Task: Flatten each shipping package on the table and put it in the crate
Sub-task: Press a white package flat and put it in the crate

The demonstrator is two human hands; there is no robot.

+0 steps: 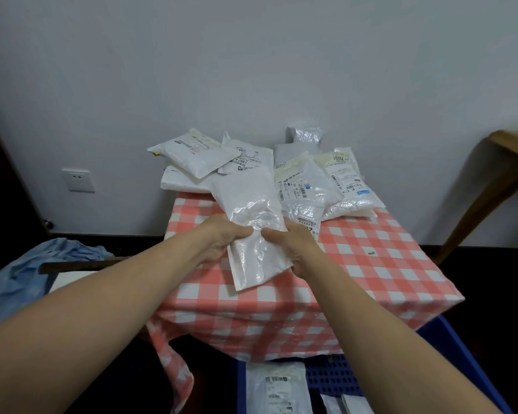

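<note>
A long white plastic shipping package (251, 210) lies lengthwise over the red-checked table (371, 264). My left hand (219, 237) grips its left edge and my right hand (293, 249) grips its right edge, thumbs on top near the middle. Behind it several more white packages are piled, one group at the back left (192, 156) and one at the back right (341, 180). The blue crate (449, 348) stands on the floor under the table's near edge, with flat packages (275, 386) lying inside it.
A blue cloth (42, 264) lies over something at the left. A wooden furniture leg (491, 186) slants at the right. The white wall with a socket (78, 180) is behind the table. A small brown crumb (370, 252) sits on the tablecloth.
</note>
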